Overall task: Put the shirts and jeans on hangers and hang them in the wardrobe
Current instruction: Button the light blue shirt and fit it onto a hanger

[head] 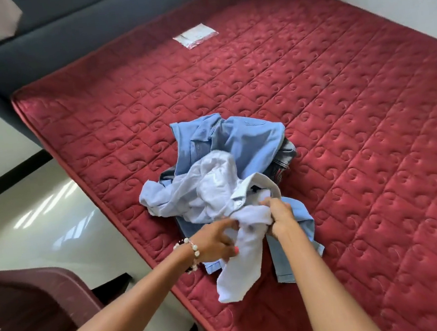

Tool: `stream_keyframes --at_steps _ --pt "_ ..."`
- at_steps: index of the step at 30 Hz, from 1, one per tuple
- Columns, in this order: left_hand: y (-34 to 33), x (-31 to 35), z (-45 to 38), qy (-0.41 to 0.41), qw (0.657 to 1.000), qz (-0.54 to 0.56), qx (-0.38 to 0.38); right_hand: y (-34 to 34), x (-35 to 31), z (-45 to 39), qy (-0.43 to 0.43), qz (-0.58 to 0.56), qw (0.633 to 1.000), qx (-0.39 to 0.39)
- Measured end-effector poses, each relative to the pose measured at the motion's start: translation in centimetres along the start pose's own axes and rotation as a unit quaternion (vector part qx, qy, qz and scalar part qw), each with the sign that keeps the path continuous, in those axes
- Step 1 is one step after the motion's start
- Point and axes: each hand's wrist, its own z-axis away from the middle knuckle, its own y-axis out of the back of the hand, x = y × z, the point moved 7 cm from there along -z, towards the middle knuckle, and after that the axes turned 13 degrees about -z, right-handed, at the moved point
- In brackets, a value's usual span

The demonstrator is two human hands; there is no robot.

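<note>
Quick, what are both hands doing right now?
Left hand: closed, gripping the white shirt.
Right hand: closed, gripping the same white shirt at the clothes pile.

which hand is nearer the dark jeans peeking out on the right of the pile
Right. The right hand grips the white shirt just below the dark jeans; the left hand is farther left.
</note>
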Motion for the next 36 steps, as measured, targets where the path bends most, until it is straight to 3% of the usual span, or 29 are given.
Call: stream_keyframes --at_steps 1,3,5,6,8,10,13,16,18,19,21,23,26,29,32,34,36 --pt "0.9 0.2 0.2 0.039 0.995 -0.085 0.024 0.4 -1.0 0.8 0.029 -0.018 0.999 -0.014" --pt "4.6 1.6 1.1 0.117 0.953 -0.214 0.18 0.9 -3.4 3.1 0.11 -0.017 0.989 -0.093" --pt "7.8 4.3 2.1 0.109 0.915 -0.165 0.353 0.6 -5.9 6.3 0.175 0.03 0.957 -0.23" --pt "8.6 6.4 2.4 0.062 0.909 -0.122 0.393 0.6 -6.9 8.2 0.184 0.051 0.937 -0.293" --pt "8.6 10.6 1.8 -0.045 0.936 -0.116 0.329 0.4 -8.8 11.6 0.192 0.093 0.894 -0.393" --pt "7.1 13.9 1.5 -0.093 0.96 -0.089 0.248 1.1 -11.2 14.8 0.21 0.132 0.866 -0.435" --pt "8.2 17.4 2.8 -0.11 0.925 -0.144 0.335 4.0 -14.3 18.3 0.225 0.267 0.823 -0.449" --pt "9.4 23.9 7.2 -0.161 0.863 -0.247 0.41 9.1 -16.3 19.4 0.179 0.51 0.757 -0.367" --pt "9.9 28.5 10.2 -0.194 0.829 -0.275 0.446 11.0 -18.5 19.6 0.237 0.541 0.761 -0.268" --pt "9.5 30.8 11.7 -0.213 0.812 -0.288 0.461 11.4 -19.7 20.3 0.296 0.507 0.774 -0.235" --pt "7.9 34.8 13.9 -0.236 0.789 -0.304 0.478 11.2 -20.6 22.6 0.372 0.417 0.788 -0.259" --pt "6.4 37.7 15.7 -0.238 0.781 -0.317 0.482 10.7 -20.7 24.3 0.429 0.385 0.771 -0.271" --pt "4.8 40.7 19.4 -0.261 0.76 -0.324 0.5 13.4 -22.4 26.3 0.538 0.36 0.745 -0.161" --pt "4.4 42.0 23.1 -0.261 0.738 -0.319 0.534 17.3 -25.0 28.3 0.566 0.309 0.76 -0.083" --pt "3.6 42.8 26.0 -0.251 0.685 -0.369 0.576 21.1 -28.9 33.2 0.629 0.202 0.751 -0.019" --pt "3.5 42.2 26.4 -0.223 0.667 -0.42 0.573 23.1 -31.4 38.0 0.659 0.114 0.743 0.018" --pt "3.3 40.7 25.9 -0.132 0.66 -0.486 0.558 24.5 -33.1 42.5 0.705 0.09 0.699 0.078"
